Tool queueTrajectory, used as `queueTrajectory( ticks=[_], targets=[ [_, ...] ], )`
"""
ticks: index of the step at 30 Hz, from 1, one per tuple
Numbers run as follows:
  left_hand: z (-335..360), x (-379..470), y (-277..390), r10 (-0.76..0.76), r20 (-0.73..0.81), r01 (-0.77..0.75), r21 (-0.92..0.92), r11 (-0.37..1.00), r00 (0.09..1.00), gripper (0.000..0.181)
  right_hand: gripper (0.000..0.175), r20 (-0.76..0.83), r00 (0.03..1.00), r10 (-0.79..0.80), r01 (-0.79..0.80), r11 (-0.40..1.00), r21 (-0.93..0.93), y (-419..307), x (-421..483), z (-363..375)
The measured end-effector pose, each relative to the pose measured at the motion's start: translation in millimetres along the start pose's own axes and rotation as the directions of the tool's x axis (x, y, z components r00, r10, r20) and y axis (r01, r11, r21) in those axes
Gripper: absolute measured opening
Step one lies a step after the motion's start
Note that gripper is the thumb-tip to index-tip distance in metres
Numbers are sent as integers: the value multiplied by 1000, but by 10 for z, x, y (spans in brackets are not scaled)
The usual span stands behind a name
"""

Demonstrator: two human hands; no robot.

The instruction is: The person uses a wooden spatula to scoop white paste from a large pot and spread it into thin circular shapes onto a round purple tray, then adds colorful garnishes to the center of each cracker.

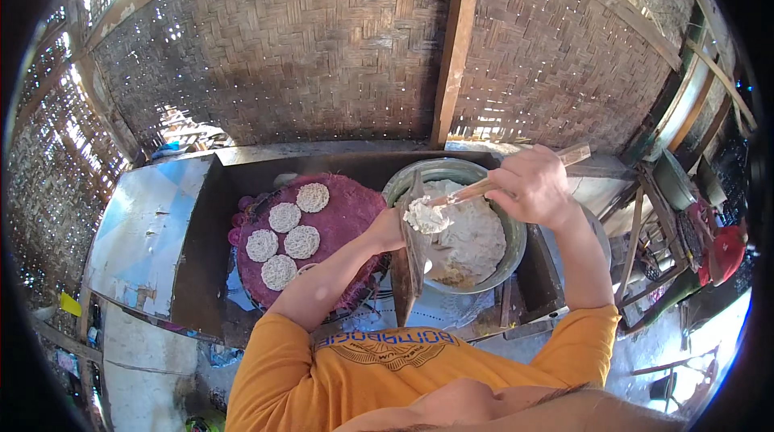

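Observation:
My right hand (533,186) grips a wooden stick (468,191) whose lower end carries a lump of white dough (427,215). The lump is at the edge of a dark wooden board-like tool (409,268), which my left hand (387,229) holds upright. Behind these stands a large metal basin (517,244) with a pale doughy mass (478,232) in it. To the left, several round, white, noodle-like cakes (302,242) lie on a purple-red cloth-like surface (338,208); my left forearm partly covers one of them.
A dark wooden trough (202,238) surrounds the basin and the round surface. At its left is a blue and white panel (145,232). A woven bamboo wall (326,51) with a wooden post (458,51) rises behind. Pots (672,181) and a wooden rack stand at the right.

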State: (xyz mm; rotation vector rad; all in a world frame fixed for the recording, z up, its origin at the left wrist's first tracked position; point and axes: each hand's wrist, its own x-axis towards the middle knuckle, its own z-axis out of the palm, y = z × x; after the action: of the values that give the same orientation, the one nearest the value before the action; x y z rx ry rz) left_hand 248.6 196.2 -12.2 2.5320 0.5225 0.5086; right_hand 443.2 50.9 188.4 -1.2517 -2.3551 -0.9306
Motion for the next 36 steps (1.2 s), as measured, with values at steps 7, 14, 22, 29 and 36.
queueTrajectory(
  ticks=[7, 14, 22, 29, 36],
  targets=[
    [-68, -73, 52, 30, -73, -33, -33, 999, 997, 41, 20, 52, 998, -28, 24, 996, 80, -80, -59, 138],
    [-107, 2, 159, -6, 1, 6, -5, 1000, 1000, 43, 20, 73, 986, -147, 139, 985, 105, -172, -31, 476],
    [-341, -70, 51, -266, -41, 253, -204, 946, 963, 47, 22, -75, 978, 193, -176, 965, 196, 125, -158, -253],
    [-252, -26, 322, 69, -239, -61, 38, 997, 969, 38, 20, -37, 994, 104, -103, 994, 38, 53, -12, -66],
    [-273, -59, 479, -40, -22, 42, 78, 996, 999, 39, 21, 121, 990, -69, 62, 996, 61, -300, 96, 276]
  ],
)
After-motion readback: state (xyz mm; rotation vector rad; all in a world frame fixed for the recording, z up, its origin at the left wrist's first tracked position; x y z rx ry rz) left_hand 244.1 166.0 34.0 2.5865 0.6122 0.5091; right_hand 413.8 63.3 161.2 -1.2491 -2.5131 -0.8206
